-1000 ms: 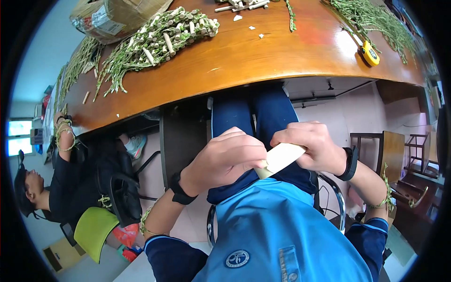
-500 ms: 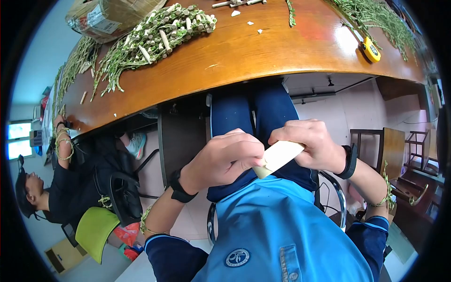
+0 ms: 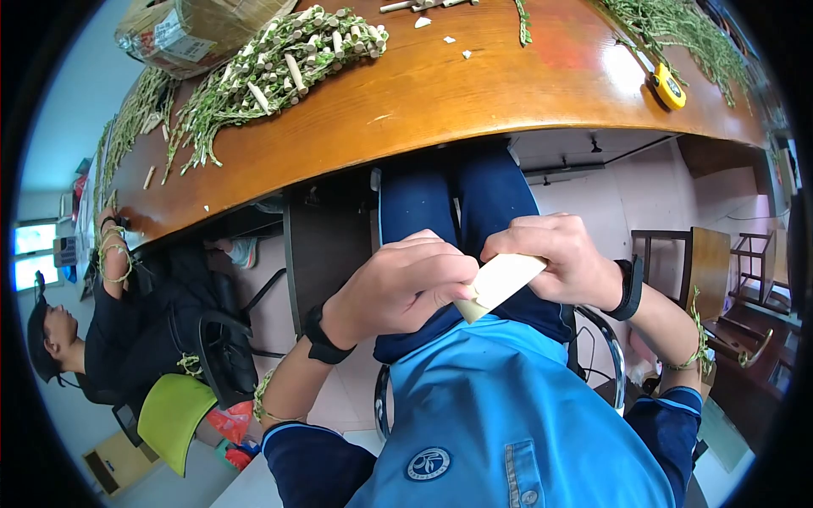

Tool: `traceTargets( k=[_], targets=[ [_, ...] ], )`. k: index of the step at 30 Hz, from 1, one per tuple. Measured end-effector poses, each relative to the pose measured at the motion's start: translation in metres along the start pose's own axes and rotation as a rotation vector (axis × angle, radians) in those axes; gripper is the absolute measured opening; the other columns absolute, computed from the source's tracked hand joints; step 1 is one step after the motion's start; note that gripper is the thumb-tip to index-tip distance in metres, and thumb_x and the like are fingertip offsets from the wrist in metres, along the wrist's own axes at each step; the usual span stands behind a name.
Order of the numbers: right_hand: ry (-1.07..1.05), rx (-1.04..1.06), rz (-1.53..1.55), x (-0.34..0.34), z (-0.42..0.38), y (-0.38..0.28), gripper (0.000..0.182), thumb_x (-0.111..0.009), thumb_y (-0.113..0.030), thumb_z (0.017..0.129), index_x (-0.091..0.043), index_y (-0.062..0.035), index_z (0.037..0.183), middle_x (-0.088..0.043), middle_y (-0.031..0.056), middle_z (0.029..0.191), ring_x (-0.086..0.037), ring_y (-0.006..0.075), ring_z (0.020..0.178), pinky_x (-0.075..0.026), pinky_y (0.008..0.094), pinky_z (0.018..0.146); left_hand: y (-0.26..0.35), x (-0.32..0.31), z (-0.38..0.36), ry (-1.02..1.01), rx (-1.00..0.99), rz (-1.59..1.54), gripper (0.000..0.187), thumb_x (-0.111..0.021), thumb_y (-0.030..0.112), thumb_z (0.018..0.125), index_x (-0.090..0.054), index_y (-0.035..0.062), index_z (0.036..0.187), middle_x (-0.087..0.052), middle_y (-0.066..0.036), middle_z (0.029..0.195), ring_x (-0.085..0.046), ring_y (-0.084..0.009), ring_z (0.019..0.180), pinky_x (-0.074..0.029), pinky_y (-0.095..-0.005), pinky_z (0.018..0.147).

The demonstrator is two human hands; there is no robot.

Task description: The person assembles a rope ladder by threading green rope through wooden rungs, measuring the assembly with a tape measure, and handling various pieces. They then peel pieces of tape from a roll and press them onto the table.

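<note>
A pale yellow strip [image 3: 511,281], which looks like folded paper or tape, is stretched between my two hands above my lap. My left hand [image 3: 405,284] is closed, its thumb and forefinger pinching the strip's left end. On the other side my right hand [image 3: 552,261] curls its fingers round the upper right end. The strip's lower left part bends down to a point near my left thumb. What lies under the fingers is hidden. Both wrists wear black bands.
Ahead is a wooden table [image 3: 440,89] bearing a heap of green braided cords with pale wooden pegs [image 3: 292,72], a cardboard box [image 3: 190,34] and a yellow tape measure [image 3: 667,87]. More green cords [image 3: 686,38] lie at right. A person in black [image 3: 152,326] sits at left.
Both hands keep their grip on the strip and have hardly moved. The seated person's shoe at left has shifted slightly back toward the chair.
</note>
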State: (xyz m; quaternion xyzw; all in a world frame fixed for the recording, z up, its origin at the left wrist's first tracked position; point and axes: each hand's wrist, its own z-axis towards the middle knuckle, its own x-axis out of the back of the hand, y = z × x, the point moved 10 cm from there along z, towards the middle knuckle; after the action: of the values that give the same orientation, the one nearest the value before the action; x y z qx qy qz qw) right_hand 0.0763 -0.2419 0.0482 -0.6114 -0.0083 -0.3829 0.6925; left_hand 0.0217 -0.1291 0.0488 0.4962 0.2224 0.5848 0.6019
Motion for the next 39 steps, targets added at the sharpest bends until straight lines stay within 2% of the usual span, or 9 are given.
traceTargets(
  k=[3,7,12,18,20,22,27,36,39],
  targets=[
    [0.003,0.011,0.004,-0.001,-0.001,0.001,0.039,-0.058,0.009,0.070,-0.070,-0.0050,0.105,-0.067,0.0130,0.083,-0.068,0.0322,0.077,-0.054,0.0377,0.068,-0.002,-0.002,-0.001,-0.029,0.024,0.010,0.008,-0.070,0.005,0.092,-0.067,0.0070,0.099,-0.068,-0.008,0.088,-0.064,-0.0266,0.079,-0.050,-0.0357,0.077],
    [0.054,0.022,-0.058,0.001,-0.001,0.002,0.032,-0.064,0.002,0.073,-0.073,-0.0076,0.101,-0.068,0.0088,0.079,-0.066,0.0270,0.068,-0.051,0.0345,0.060,-0.003,-0.001,-0.002,-0.045,-0.003,0.017,0.013,-0.073,0.004,0.090,-0.065,0.0036,0.100,-0.069,-0.012,0.090,-0.068,-0.0276,0.081,-0.054,-0.0368,0.078],
    [0.137,0.039,-0.219,0.013,0.005,-0.009,0.032,-0.066,0.002,0.072,-0.072,-0.0068,0.102,-0.062,0.0091,0.073,-0.064,0.0272,0.065,-0.050,0.0352,0.059,0.001,0.018,-0.001,0.215,0.081,0.135,0.015,-0.076,0.005,0.088,-0.067,0.0050,0.100,-0.069,-0.010,0.094,-0.065,-0.0271,0.086,-0.052,-0.0346,0.078],
    [0.189,0.067,-0.458,0.012,0.004,-0.014,0.034,-0.075,-0.006,0.072,-0.069,-0.0090,0.105,-0.062,0.0071,0.084,-0.064,0.0281,0.084,-0.053,0.0398,0.067,0.007,0.027,0.003,0.269,0.114,0.411,0.022,-0.082,0.016,0.082,-0.071,0.0092,0.099,-0.069,-0.006,0.096,-0.063,-0.0250,0.088,-0.045,-0.0352,0.083],
    [0.213,0.079,-0.458,0.014,0.004,-0.015,0.035,-0.078,-0.008,0.072,-0.069,-0.0087,0.106,-0.061,0.0076,0.089,-0.063,0.0299,0.091,-0.053,0.0409,0.073,0.005,0.032,-0.001,0.318,0.142,0.517,0.022,-0.084,0.020,0.080,-0.072,0.0129,0.097,-0.069,-0.002,0.098,-0.061,-0.0226,0.092,-0.038,-0.0365,0.089],
    [0.231,0.075,-0.442,0.015,0.005,-0.016,0.035,-0.080,-0.011,0.074,-0.069,-0.0081,0.107,-0.061,0.0086,0.092,-0.062,0.0314,0.094,-0.053,0.0418,0.077,0.013,0.039,0.000,0.382,0.154,0.651,0.020,-0.084,0.018,0.079,-0.073,0.0143,0.095,-0.069,-0.001,0.100,-0.061,-0.0212,0.094,-0.036,-0.0379,0.091],
    [0.267,0.037,-0.375,0.013,0.005,-0.018,0.035,-0.085,-0.019,0.078,-0.069,-0.0053,0.106,-0.061,0.0112,0.095,-0.062,0.0321,0.096,-0.052,0.0422,0.082,0.013,0.042,-0.006,0.420,0.212,0.800,0.011,-0.085,0.017,0.079,-0.075,0.0173,0.085,-0.070,0.005,0.084,-0.062,-0.0185,0.096,-0.031,-0.0413,0.098],
    [0.278,0.108,-0.500,0.003,0.006,-0.026,0.034,-0.086,-0.023,0.077,-0.069,-0.0048,0.101,-0.063,0.0099,0.095,-0.063,0.0290,0.095,-0.050,0.0400,0.079,0.016,0.041,-0.013,0.479,0.223,0.775,0.014,-0.082,0.010,0.079,-0.072,0.0126,0.088,-0.069,0.001,0.087,-0.064,-0.0193,0.093,-0.032,-0.0425,0.099],
    [0.283,0.146,-0.523,0.000,0.008,-0.030,0.034,-0.086,-0.022,0.076,-0.069,-0.0047,0.100,-0.063,0.0095,0.094,-0.064,0.0279,0.094,-0.049,0.0389,0.076,0.018,0.039,-0.009,0.461,0.215,0.787,0.015,-0.079,0.005,0.077,-0.068,0.0100,0.087,-0.066,-0.001,0.082,-0.063,-0.0214,0.088,-0.037,-0.0392,0.092]
  ],
)
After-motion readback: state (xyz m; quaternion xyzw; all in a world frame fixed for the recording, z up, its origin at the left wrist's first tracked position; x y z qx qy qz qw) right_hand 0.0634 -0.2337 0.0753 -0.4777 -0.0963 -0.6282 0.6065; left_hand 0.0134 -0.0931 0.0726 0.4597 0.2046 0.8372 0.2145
